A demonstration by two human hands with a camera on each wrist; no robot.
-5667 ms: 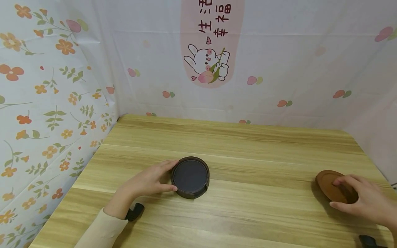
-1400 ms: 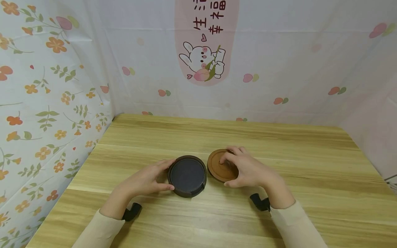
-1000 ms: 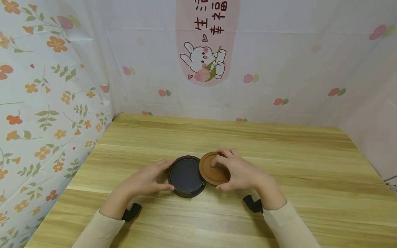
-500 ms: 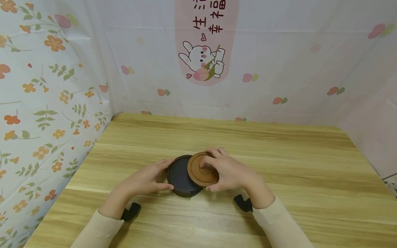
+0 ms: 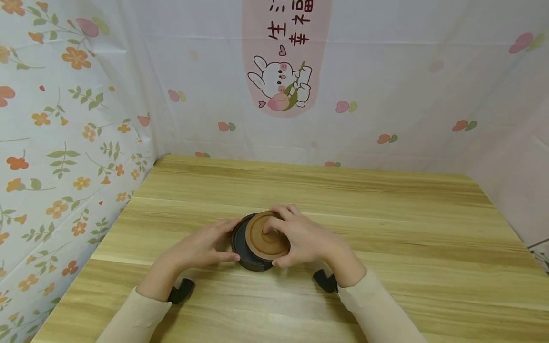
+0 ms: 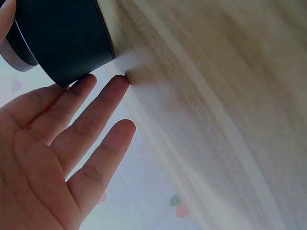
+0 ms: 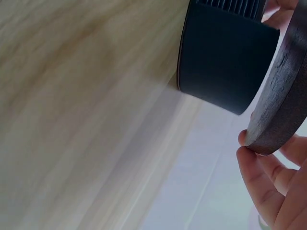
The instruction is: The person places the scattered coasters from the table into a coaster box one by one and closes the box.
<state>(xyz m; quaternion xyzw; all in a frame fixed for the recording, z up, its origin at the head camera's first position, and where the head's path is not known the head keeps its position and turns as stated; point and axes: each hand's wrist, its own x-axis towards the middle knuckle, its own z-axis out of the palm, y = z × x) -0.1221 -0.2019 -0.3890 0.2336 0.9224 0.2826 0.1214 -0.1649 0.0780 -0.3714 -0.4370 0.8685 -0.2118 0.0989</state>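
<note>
A round dark coaster holder [image 5: 255, 266] with a stitched rim stands on the table, a dark coaster [image 5: 240, 242] visible inside. My left hand [image 5: 194, 253] holds its left side between thumb and fingertips; the left wrist view shows the fingertips against the smooth black wall. My right hand [image 5: 305, 239] grips a brown round wooden coaster [image 5: 256, 238] by its edge, the index finger bent onto its ringed top. This disc overlaps most of the holder's opening. In the right wrist view, the wooden coaster [image 7: 283, 91] is tilted above the holder [image 7: 223, 57], with a gap between them.
The wood-grain table [image 5: 386, 228] extends to both sides and behind. A printed white cloth [image 5: 386, 85] hangs at the back, and a flowered one [image 5: 77, 143] on the left. Black wrist mounts [image 5: 325, 281] sit below the hands.
My right hand has brought the wooden coaster from the table's far right leftward, until it covers much of the holder. The left hand keeps its place on the holder.
</note>
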